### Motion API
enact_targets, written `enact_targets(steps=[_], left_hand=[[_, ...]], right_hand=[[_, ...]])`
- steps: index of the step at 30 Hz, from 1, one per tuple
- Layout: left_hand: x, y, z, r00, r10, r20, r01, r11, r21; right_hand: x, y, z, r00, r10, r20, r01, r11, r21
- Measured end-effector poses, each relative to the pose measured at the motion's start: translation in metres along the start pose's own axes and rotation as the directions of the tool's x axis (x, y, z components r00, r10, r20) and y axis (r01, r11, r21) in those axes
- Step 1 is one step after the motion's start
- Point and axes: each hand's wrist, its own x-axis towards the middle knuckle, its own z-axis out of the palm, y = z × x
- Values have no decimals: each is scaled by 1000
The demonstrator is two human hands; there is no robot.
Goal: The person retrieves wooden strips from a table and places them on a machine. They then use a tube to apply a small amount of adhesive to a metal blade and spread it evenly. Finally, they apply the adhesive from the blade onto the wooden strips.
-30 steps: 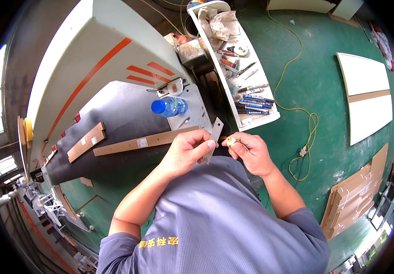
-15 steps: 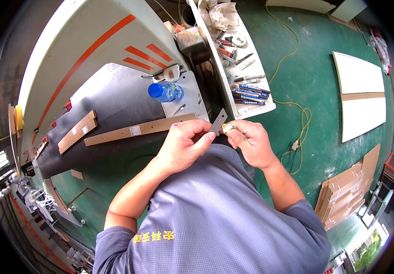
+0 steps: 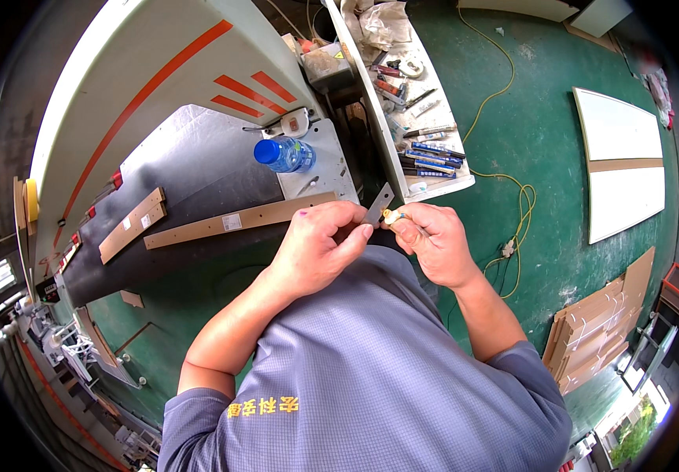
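In front of my chest, my left hand (image 3: pixel 316 250) pinches a flat grey metal strip with holes (image 3: pixel 382 198) between thumb and fingers. The strip's free end points up and away, toward the white tray. My right hand (image 3: pixel 439 245) is closed around a small thing with a yellow tip (image 3: pixel 390 215), mostly hidden by the fingers. Its yellow end is right beside the strip; whether they touch I cannot tell. Beyond my left hand, a long brown strip with a white label (image 3: pixel 221 226) lies on a dark surface, its right end next to my knuckles.
A white tray (image 3: pixel 446 189) holding pens and tools stands just beyond my hands. A blue-capped bottle (image 3: pixel 286 156) is on a metal plate beside a large grey machine (image 3: pixel 111 71). A yellow cord (image 3: pixel 525 212) crosses the green floor; stacked cardboard (image 3: pixel 595 326) lies at right.
Both hands keep their holds almost in place. The metal strip and the yellow-tipped thing have shifted slightly, and the view has moved a little.
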Motion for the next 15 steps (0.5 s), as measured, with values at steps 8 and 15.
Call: enact_targets(steps=[8, 15], left_hand=[[-3, -6, 5, 997, 4, -81, -9, 998, -64], [-5, -6, 6, 994, 92, -56, -93, 996, -13]], right_hand=[[-3, -1, -8, 996, 23, 83, -31, 995, 100], [-6, 4, -4, 1000, -8, 27, 4, 991, 131]])
